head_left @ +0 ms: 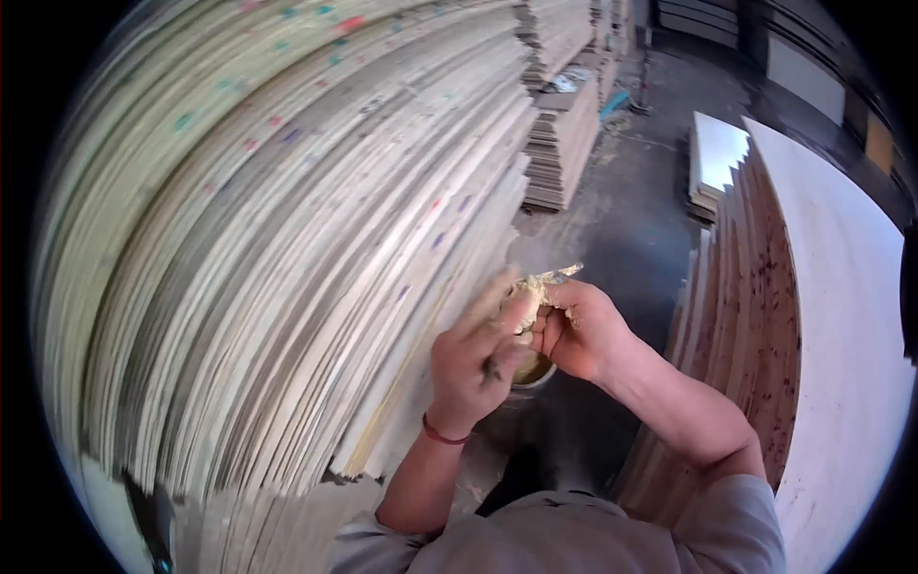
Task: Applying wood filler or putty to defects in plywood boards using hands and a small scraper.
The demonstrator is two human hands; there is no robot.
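Yellowish paste [527, 298] clings to a small flat tool [566, 271] held between my hands above a round container [534, 378], partly hidden below them. My left hand [473, 359], with a red band at the wrist, has its fingers bent against the paste, slightly blurred by motion. My right hand [583, 330] is closed around the tool, with paste smeared on its fingers; exactly how it grips is partly hidden.
Tall stacks of pale sheets [268, 210] with coloured edge marks line my left. Further stacks [564, 143] stand beyond along the aisle. At my right are leaning boards [832, 316] and a smaller pile [717, 153]. Dark concrete floor [636, 258] runs between them.
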